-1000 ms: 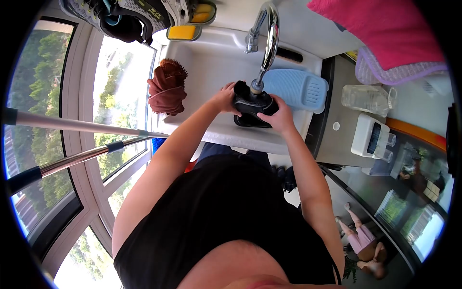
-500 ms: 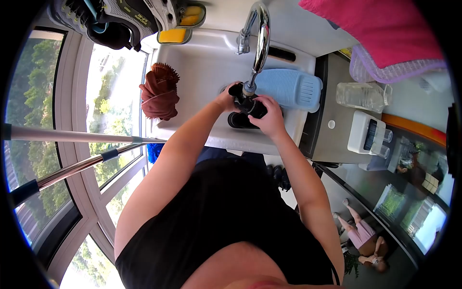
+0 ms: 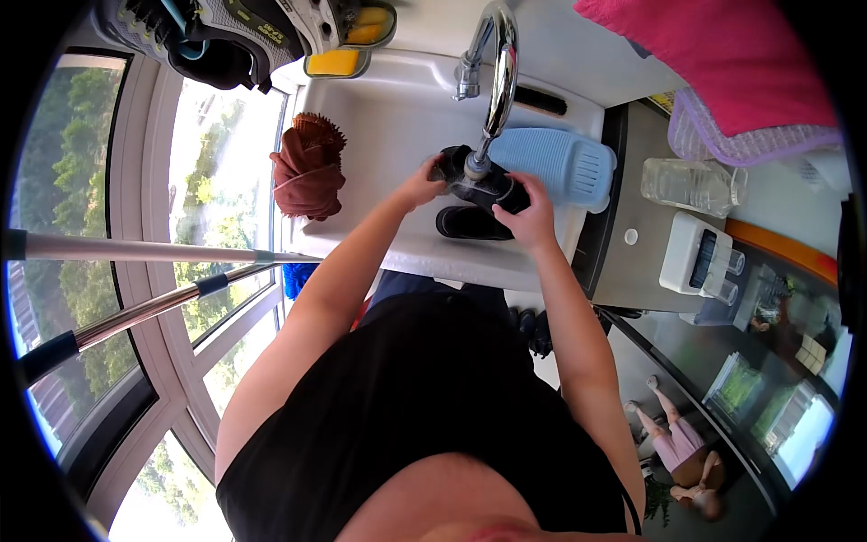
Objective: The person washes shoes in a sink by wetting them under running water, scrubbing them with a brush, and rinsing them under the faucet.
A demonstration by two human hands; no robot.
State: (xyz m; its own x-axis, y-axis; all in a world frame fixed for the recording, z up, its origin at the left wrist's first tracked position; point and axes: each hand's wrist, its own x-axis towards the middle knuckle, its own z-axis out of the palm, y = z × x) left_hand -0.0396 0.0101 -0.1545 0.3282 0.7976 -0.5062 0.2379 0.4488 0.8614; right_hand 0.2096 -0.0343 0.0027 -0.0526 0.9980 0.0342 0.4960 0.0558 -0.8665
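Observation:
Both my hands hold a black shoe (image 3: 492, 188) under the faucet (image 3: 498, 99), over the white sink (image 3: 379, 108). My left hand (image 3: 423, 187) grips the end at the left, and my right hand (image 3: 531, 212) is wrapped round the end at the right. Water seems to splash at the left end; the faucet head hides part of the shoe's middle. A second black shoe (image 3: 474, 223) lies in the sink just below, apart from my hands. The blue washboard (image 3: 569, 167) rests behind my right hand.
A brown cloth (image 3: 309, 176) lies on the sink's left edge. A dark brush (image 3: 542, 99) sits at the back rim, near a yellow sponge (image 3: 331, 63) and shoes (image 3: 244, 36). Poles (image 3: 144, 251) cross at the left. A clear container (image 3: 691, 185) stands on the right counter.
The held shoe has turned to lie more lengthwise between my hands, which are now farther apart. My right hand has moved right. The whole view has shifted slightly.

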